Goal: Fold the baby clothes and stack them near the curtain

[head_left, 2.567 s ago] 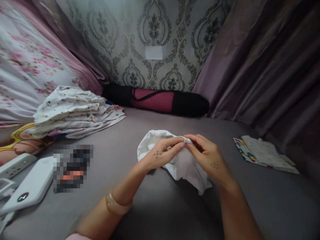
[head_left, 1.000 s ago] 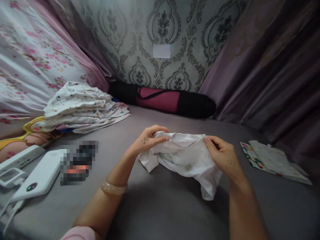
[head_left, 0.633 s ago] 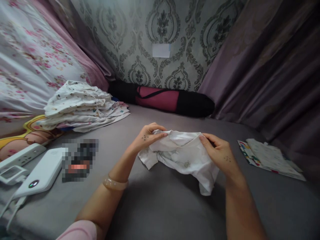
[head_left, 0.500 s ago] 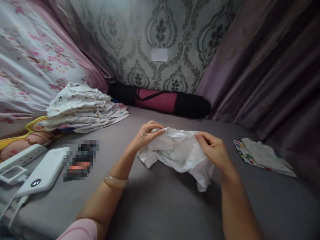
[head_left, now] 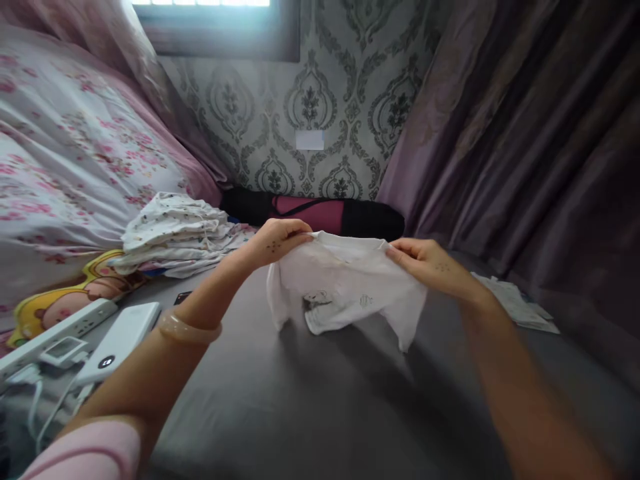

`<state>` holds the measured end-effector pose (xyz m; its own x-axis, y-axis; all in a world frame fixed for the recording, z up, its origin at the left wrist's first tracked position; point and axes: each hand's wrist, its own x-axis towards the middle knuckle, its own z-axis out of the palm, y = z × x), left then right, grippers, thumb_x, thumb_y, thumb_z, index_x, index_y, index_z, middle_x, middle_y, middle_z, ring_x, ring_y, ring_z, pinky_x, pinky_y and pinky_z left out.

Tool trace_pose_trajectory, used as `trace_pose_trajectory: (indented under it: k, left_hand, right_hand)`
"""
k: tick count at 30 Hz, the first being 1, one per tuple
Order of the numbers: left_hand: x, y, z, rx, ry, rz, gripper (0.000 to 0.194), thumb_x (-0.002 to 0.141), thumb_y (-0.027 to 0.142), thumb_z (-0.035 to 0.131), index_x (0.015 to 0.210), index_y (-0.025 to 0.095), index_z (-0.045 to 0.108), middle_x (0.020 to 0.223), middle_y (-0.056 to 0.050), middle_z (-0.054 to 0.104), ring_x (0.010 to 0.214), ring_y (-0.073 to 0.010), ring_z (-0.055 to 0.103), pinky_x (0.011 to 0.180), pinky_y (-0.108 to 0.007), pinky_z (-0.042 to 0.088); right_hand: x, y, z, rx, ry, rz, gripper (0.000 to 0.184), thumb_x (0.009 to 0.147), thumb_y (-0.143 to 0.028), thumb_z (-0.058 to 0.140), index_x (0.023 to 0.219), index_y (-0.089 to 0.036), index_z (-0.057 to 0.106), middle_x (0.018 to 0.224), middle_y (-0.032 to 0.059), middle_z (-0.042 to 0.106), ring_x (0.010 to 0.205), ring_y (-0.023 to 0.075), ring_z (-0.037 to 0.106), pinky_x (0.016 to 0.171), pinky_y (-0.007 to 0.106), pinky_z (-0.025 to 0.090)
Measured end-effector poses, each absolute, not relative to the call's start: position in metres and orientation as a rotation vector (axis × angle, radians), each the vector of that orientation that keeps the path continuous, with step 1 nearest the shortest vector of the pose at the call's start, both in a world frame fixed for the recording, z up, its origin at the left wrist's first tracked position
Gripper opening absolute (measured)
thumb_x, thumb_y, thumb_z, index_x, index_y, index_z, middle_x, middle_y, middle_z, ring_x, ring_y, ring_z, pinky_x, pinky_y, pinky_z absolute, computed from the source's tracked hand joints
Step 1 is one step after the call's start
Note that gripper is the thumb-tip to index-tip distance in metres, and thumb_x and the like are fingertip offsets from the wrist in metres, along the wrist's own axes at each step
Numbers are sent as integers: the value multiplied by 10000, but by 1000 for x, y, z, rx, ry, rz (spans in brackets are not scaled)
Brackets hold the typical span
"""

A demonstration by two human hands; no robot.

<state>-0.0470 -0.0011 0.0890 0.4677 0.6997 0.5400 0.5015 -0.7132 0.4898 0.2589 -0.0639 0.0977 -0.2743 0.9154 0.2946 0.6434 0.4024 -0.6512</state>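
A small white long-sleeved shirt hangs stretched between my hands above the grey bed surface. My left hand pinches it at the left shoulder beside the collar. On the other side of the neckline, my right hand grips the right shoulder between thumb and fingers. Faint grey print shows on the front of the shirt, and both sleeves dangle. The lower hem is folded up or bunched near the middle.
Folded clothes are piled at the back left near a yellow cartoon cushion. A power bank and power strip with cables lie at left. A black and maroon long bag lies along the wall. Folded cloth lies right.
Both hands have raised the shirt and pulled it wider, so its body and sleeves now hang down. My view has tilted upward, bringing a window into sight.
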Motion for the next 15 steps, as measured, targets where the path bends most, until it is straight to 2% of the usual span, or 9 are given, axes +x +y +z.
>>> trace_pose_trajectory:
  k: [3, 6, 10, 15]
  left_hand:
    - [-51, -11, 112, 2576, 1066, 1054, 261, 827, 406, 570, 887, 185, 695, 725, -13, 662, 651, -126, 571, 618, -212, 426]
    - [-50, -18, 122, 2525, 1096, 1216, 242, 832, 390, 573, 857, 181, 693, 743, -22, 653, 678, -130, 574, 647, -225, 439]
    - [-36, -22, 113, 2206, 1014, 1573, 266, 836, 403, 577, 861, 163, 690, 912, -65, 661, 806, -157, 588, 687, -248, 466]
    - [6, -28, 87, 1779, 1127, 1920, 323, 909, 434, 479, 926, 162, 652, 800, -37, 641, 740, -148, 572, 632, -238, 465]
  right_hand:
    - [256, -73, 126, -1328, -1986, 395, 449, 819, -609, 524, 867, -206, 714, 757, 15, 694, 620, 154, 601, 493, 241, 421]
    - [253, -83, 156, -1331, -1997, 236, 419, 816, -596, 541, 835, -217, 718, 697, 8, 679, 571, 147, 586, 454, 241, 397]
    - [243, -102, 187, -1260, -2047, 103, 397, 839, -568, 532, 829, -216, 716, 637, 5, 651, 531, 137, 566, 422, 237, 376]
    - [227, -129, 198, -1210, -2071, 130, 347, 834, -549, 568, 863, -236, 714, 634, 2, 645, 556, 148, 578, 443, 244, 398]
